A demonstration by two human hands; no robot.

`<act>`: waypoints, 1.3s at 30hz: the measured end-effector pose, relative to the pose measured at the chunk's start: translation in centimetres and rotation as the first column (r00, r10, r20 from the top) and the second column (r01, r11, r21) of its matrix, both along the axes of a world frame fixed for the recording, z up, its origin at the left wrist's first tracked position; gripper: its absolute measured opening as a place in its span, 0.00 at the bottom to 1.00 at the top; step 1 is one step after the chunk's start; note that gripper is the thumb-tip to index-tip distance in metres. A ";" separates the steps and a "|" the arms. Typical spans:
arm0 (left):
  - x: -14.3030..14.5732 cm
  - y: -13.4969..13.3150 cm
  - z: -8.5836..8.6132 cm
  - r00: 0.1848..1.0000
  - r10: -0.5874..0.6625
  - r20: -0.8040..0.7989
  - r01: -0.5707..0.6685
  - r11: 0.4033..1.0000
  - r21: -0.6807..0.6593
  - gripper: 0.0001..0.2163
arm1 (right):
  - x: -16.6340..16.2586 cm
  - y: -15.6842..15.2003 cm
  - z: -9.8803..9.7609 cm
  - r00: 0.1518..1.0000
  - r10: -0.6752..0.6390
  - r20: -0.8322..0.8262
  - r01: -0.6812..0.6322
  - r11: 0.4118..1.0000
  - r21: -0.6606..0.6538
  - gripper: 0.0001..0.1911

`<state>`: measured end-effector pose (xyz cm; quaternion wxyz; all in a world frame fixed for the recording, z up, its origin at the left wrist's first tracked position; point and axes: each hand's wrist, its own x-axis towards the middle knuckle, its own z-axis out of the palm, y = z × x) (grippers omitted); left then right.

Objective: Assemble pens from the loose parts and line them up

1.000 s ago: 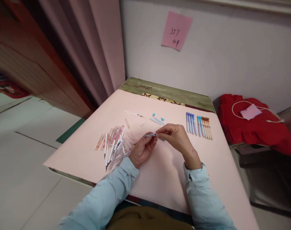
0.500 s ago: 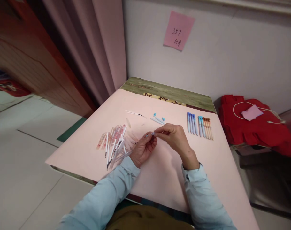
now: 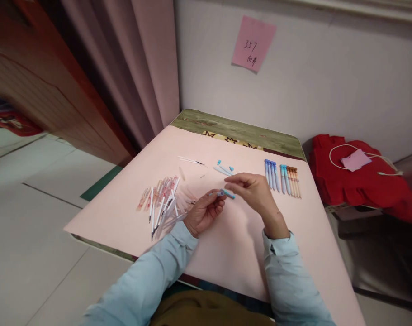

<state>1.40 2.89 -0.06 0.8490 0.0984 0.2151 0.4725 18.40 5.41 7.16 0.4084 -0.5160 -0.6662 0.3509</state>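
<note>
My left hand (image 3: 206, 212) pinches a small light-blue pen part (image 3: 220, 194) between thumb and fingers. Just past its tip is a brighter blue pen piece (image 3: 229, 194); I cannot tell whether the two touch. My right hand (image 3: 251, 192) hovers to the right, thumb and index finger apart, with nothing visible between them. Beyond the hands lie pale-blue pen barrels (image 3: 222, 170) and two small blue caps (image 3: 231, 168). Left of my left hand is a loose pile of white refills (image 3: 161, 210) and clear pink-printed pen parts (image 3: 167, 185).
Rows of blue pens (image 3: 272, 175), light-blue pens (image 3: 286, 179) and brown-topped pens (image 3: 294, 182) lie at the right on a pink sheet (image 3: 233, 253) covering the table. Two thin refills (image 3: 192, 160) lie at the back. A red cloth (image 3: 348, 181) is beyond the right edge.
My right hand has let go at my left fingertips and drawn back to the right, its fingers parting. The brighter blue piece now shows between the hands. The left hand has barely shifted.
</note>
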 end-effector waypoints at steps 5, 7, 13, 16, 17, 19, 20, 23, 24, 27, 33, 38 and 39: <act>-0.4 -0.9 0.7 0.947 -0.320 -0.040 0.322 0.929 0.184 0.12 | 2.7 0.8 -0.1 0.965 -0.259 -0.049 0.258 0.966 -0.015 0.15; -0.6 -1.1 0.7 0.910 -0.409 -0.068 0.414 0.885 0.212 0.13 | 3.4 1.0 -0.5 0.952 -0.304 0.010 0.304 0.952 -0.011 0.15; -0.8 -1.3 1.1 0.815 -0.565 -0.126 0.578 0.781 0.239 0.14 | 2.5 1.2 -2.3 0.897 -0.140 0.418 0.186 0.980 -0.069 0.07; -0.7 -1.5 1.7 0.778 -0.606 -0.164 0.627 0.743 0.234 0.15 | 1.3 1.3 -3.5 0.805 -0.030 0.592 0.139 0.981 -0.139 0.05; -0.7 -1.5 1.8 0.766 -0.619 -0.173 0.642 0.729 0.236 0.15 | 0.9 1.4 -3.8 0.780 -0.014 0.626 0.136 0.980 -0.147 0.05; -0.6 -1.6 1.9 0.748 -0.638 -0.181 0.663 0.708 0.244 0.16 | 0.4 1.5 -4.4 0.747 0.000 0.665 0.132 0.980 -0.148 0.04; -0.6 -1.6 1.9 0.744 -0.643 -0.182 0.668 0.703 0.245 0.16 | 0.3 1.6 -4.5 0.742 -0.001 0.670 0.131 0.981 -0.143 0.02; -0.5 -1.5 1.4 0.748 -0.641 -0.170 0.663 0.709 0.241 0.16 | 0.1 1.8 -4.8 0.765 -0.058 0.641 0.160 0.982 -0.102 0.03; -0.5 -1.4 1.2 0.763 -0.625 -0.163 0.645 0.725 0.241 0.15 | 0.0 1.8 -4.8 0.776 -0.088 0.625 0.177 0.981 -0.081 0.04; -0.4 -1.1 0.6 0.868 -0.482 -0.121 0.497 0.835 0.238 0.13 | -0.2 1.9 -5.3 0.774 -0.157 0.613 0.219 0.975 -0.028 0.04; -0.3 -0.5 0.1 0.974 -0.224 -0.023 0.225 0.957 0.186 0.09 | -0.5 1.8 -6.2 0.750 -0.226 0.621 0.278 0.960 0.014 0.08; -0.4 -0.6 0.0 0.963 -0.263 0.060 0.241 0.939 0.244 0.08 | -1.9 2.2 -5.6 0.785 -0.216 0.581 0.185 0.976 0.113 0.09; -0.5 -0.6 0.0 0.959 -0.274 0.078 0.247 0.935 0.254 0.08 | -2.4 2.5 -5.5 0.788 -0.188 0.587 0.140 0.982 0.127 0.09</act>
